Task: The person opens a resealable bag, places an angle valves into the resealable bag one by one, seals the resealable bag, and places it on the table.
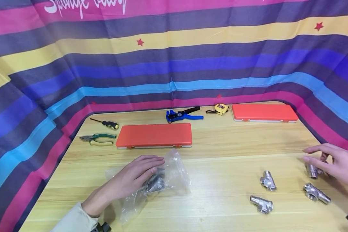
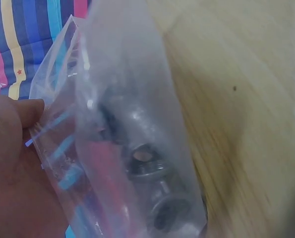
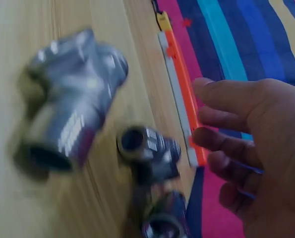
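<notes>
My left hand (image 1: 134,175) holds a clear plastic bag (image 1: 177,175) at the left of the table; in the left wrist view its thumb (image 2: 30,111) lies at the bag's edge. Shiny metal pipe fittings (image 1: 156,183) show through the plastic. Over at the right edge, my right hand (image 1: 337,162) hovers with loosely bent fingers above metal tee fittings (image 1: 312,171), partly covering them. Nothing shows between its fingers in the right wrist view, where a large tee fitting (image 3: 75,94) appears blurred. Other tee fittings (image 1: 267,181) lie nearby, one (image 1: 316,192) just in front of this hand.
Two red-lidded flat cases (image 1: 154,134) (image 1: 264,112) lie toward the back. Between them are a blue wire stripper (image 1: 184,115) and a yellow tape measure (image 1: 221,109). Green-handled pliers (image 1: 98,138) and a screwdriver (image 1: 108,124) lie at the left. A striped cloth (image 1: 174,71) hangs behind the table.
</notes>
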The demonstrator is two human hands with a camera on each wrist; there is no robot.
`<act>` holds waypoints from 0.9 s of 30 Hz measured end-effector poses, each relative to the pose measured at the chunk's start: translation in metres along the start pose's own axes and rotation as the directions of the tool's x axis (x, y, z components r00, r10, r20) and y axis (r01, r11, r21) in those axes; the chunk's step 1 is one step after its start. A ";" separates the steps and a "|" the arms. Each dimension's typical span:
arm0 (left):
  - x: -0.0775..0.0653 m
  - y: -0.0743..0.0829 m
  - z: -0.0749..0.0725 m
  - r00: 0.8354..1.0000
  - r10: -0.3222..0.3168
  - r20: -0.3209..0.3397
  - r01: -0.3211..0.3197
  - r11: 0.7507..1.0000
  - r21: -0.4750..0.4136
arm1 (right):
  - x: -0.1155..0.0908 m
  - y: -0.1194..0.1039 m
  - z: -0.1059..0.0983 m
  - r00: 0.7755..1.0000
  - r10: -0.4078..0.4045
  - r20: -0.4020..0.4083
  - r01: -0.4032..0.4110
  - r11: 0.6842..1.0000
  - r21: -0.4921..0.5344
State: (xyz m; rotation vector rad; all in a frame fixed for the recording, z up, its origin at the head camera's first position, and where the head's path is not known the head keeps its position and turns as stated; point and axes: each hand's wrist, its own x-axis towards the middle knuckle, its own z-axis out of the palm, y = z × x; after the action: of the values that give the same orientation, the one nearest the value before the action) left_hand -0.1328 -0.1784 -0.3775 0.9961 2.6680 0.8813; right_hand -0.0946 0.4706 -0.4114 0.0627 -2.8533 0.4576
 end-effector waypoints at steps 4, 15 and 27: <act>0.001 0.000 0.000 1.000 0.011 -0.006 -0.011 1.000 0.001 | -0.006 0.023 0.005 0.999 -0.052 -0.017 0.052 0.998 0.034; 0.001 0.000 0.000 1.000 0.009 -0.008 -0.009 1.000 -0.005 | -0.007 0.027 0.009 0.997 -0.079 0.012 0.078 0.994 0.074; 0.000 0.001 0.000 1.000 0.003 0.002 -0.003 1.000 -0.013 | 0.004 -0.006 0.009 0.989 -0.095 0.114 0.100 0.994 -0.038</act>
State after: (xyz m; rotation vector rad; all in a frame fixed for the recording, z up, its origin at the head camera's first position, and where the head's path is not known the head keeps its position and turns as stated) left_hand -0.1326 -0.1780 -0.3769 0.9976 2.6563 0.8974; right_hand -0.1000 0.4617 -0.4172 0.2257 -2.9518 0.3836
